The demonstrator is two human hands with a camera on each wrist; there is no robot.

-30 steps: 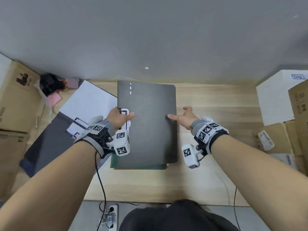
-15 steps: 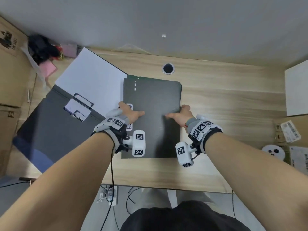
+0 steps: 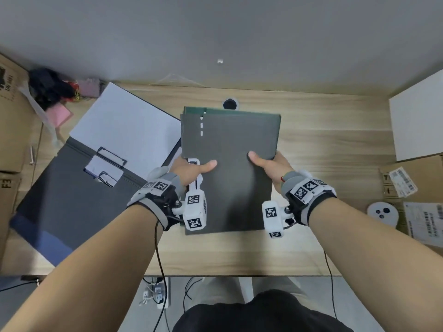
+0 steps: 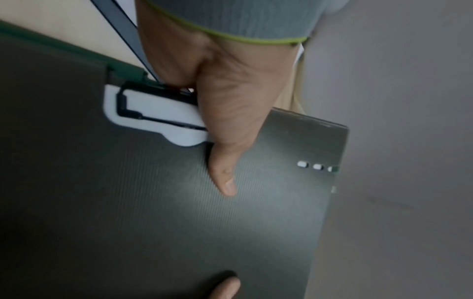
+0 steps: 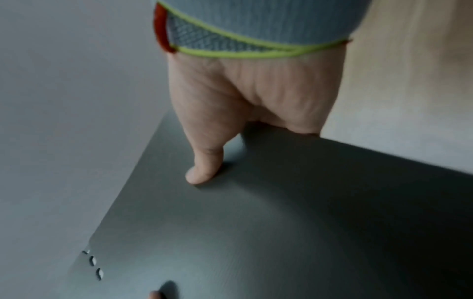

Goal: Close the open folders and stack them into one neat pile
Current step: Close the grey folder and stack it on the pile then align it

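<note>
On wood desk (image 3: 335, 144): L hand (image 3: 191, 168) & R hand (image 3: 271, 166) clamp ribbed dark grey folder stack (image 3: 230, 168) by its side edges, thumbs on top; open clip folder (image 3: 79, 188) w/ white sheet (image 3: 124, 130) touching at left; cardboard boxes (image 3: 412, 178) at right

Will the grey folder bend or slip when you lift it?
Probably stiff: the grey folder looks flat between the left hand and right hand, with no sag. It may be a bit slippery, since the cover looks smooth. The green folder below peeks out at the far edge, so the pair could slide apart.
</note>
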